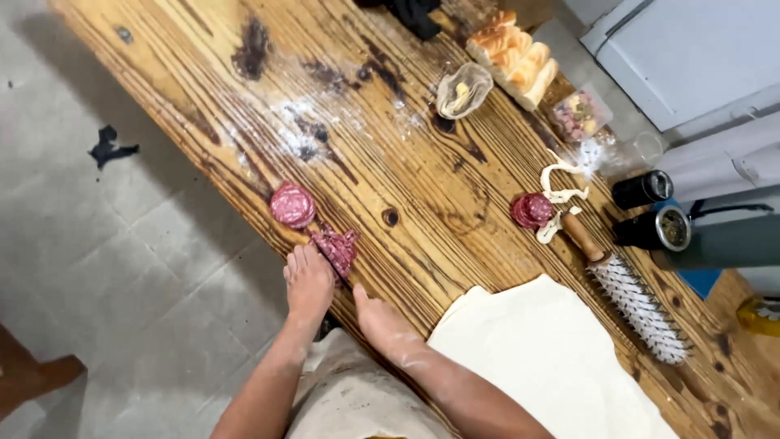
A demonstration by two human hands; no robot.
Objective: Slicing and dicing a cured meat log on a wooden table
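Observation:
My left hand lies flat at the near edge of the wooden table, its fingertips touching a pile of cut red salami pieces. A round salami slice stack sits just beyond the pile. My right hand rests on the table edge next to it, floury, fingers loosely closed with nothing visible in it. A sheet of rolled pale dough lies to the right of my right hand.
A spiked dough roller lies right of the dough. More salami and dough strips lie beyond it. Bread rolls, a small bowl, a tub of chopped bits and two dark jars stand at the far side. Grey tiled floor is on the left.

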